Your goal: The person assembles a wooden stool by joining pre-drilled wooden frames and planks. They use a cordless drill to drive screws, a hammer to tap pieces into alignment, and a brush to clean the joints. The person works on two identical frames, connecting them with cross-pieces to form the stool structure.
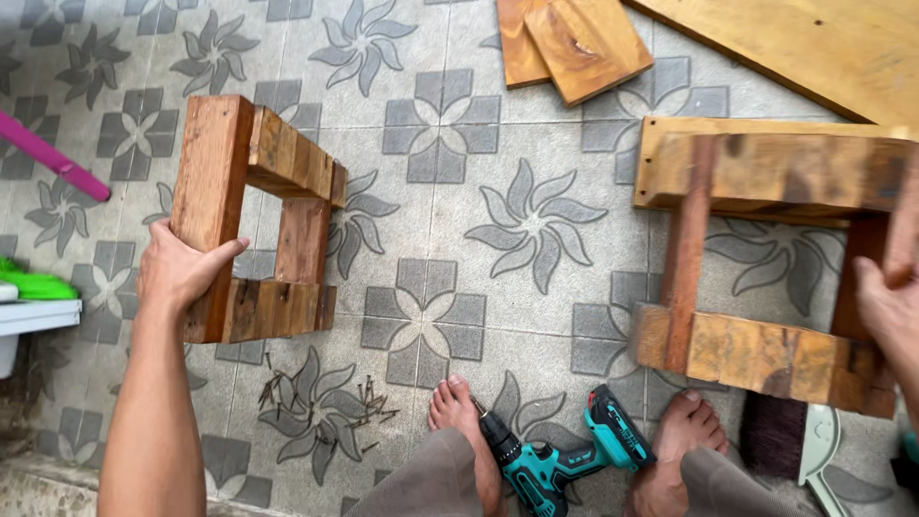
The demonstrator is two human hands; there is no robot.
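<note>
Left hand (182, 268) clamped on small wooden frame (257, 220), right hand (890, 306) on larger wooden frame (775, 258), both standing on tiled floor (450, 220). Risk: stepping barefoot on loose screws (321, 407) or drill (550, 460) underfoot.

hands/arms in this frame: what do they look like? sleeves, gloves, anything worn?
Both bare. The left hand has no glove, ring or watch, and its forearm is uncovered down to the frame's bottom edge, so no sleeve shows. The right hand is cut off by the frame's right edge and blurred; it looks ungloved, but its wrist and forearm are barely in view.
</note>
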